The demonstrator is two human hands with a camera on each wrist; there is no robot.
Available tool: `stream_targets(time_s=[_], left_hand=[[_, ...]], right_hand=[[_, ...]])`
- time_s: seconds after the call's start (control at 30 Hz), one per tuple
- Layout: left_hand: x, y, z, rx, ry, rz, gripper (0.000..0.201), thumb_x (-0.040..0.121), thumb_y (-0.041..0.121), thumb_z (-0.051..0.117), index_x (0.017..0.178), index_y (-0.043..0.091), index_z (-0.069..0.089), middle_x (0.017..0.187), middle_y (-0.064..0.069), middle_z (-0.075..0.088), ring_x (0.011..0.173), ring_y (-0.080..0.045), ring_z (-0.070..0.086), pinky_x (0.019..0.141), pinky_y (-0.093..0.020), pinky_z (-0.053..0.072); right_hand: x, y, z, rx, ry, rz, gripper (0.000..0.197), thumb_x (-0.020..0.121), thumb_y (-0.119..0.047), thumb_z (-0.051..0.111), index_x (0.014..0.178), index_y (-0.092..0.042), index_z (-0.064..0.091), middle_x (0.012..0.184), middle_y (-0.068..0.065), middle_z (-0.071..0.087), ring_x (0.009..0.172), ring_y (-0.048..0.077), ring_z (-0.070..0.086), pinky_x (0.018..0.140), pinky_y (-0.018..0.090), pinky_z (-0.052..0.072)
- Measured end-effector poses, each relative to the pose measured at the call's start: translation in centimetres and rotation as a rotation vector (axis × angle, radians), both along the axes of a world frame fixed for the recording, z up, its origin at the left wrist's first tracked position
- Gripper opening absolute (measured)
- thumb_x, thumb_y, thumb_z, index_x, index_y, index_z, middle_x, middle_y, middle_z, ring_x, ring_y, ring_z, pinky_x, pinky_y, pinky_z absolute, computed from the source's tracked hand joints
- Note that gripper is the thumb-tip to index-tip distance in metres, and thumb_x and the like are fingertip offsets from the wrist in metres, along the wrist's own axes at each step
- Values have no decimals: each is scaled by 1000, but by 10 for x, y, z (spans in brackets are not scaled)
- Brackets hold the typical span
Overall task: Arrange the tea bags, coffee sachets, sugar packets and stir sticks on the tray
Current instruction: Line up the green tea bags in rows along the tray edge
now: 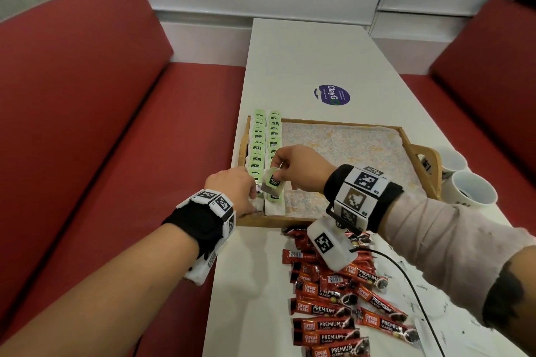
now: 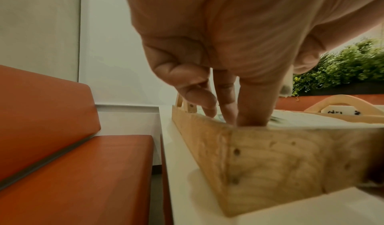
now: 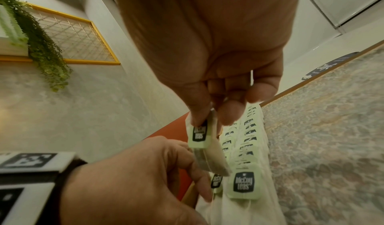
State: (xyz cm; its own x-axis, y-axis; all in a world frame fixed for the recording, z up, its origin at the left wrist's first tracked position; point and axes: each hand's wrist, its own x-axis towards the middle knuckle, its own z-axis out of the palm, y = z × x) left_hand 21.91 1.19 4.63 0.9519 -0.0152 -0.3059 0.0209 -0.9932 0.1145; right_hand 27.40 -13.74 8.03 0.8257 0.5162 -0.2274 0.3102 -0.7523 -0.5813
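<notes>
The right hand [image 1: 293, 166] pinches a green-tagged tea bag [image 1: 272, 184] above the wooden tray's [image 1: 342, 122] near left corner. The left hand [image 1: 232, 185] presses straight fingers [image 2: 255, 97] down there.

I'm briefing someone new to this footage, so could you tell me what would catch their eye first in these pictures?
Probably the two neat rows of green-tagged tea bags along the left side of the wooden tray, where the right hand pinches one more tea bag and the left hand presses down beside them. Next, the loose heap of red coffee sachets on the white table, in front of the tray.
</notes>
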Motion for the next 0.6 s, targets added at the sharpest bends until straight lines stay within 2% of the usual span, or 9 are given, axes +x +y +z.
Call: stream_targets(time_s=[0.2,0.3,0.4,0.47,0.53,0.6], left_hand=[[3,2,-2,-19,-23,20,20,77,37,72,95,35,66,114,9,52,102,-18,57,75,-29,40],[1,7,-2,-53,-18,44,26,74,43,74,97,36,66,109,9,51,99,-17,57,74,-29,42],[-3,16,0,-113,-36,87,31,72,43,77,99,35,65,102,11,50,95,-15,56,72,-28,41],[-6,22,2,-177,-49,121,35,71,39,79,101,34,63,103,13,55,92,-13,56,74,-28,44],[-9,28,2,-277,-39,135,41,68,35,81,103,33,60,106,16,60,90,-9,58,75,-26,46],[-10,31,1,-399,8,141,48,65,31,84,104,31,56,101,17,63,80,-3,56,66,-20,42]], right_hand=[[3,3,1,-21,-1,11,6,89,-12,62,88,-15,57,89,-2,56,60,4,47,54,18,36],[3,7,1,-24,6,34,18,90,-12,60,77,-21,53,84,-3,56,65,11,52,55,18,39],[1,14,-1,-22,38,67,14,93,-12,56,81,-18,52,80,-3,56,58,9,52,50,19,40],[0,19,-3,-34,55,96,8,94,-13,54,86,-16,52,86,2,59,55,11,53,51,21,44],[-1,25,-5,-64,75,130,11,94,-13,53,85,-17,50,92,6,61,56,13,53,54,25,47],[-2,30,-7,-91,95,155,14,94,-11,51,82,-18,49,97,11,63,57,15,51,58,31,48]])
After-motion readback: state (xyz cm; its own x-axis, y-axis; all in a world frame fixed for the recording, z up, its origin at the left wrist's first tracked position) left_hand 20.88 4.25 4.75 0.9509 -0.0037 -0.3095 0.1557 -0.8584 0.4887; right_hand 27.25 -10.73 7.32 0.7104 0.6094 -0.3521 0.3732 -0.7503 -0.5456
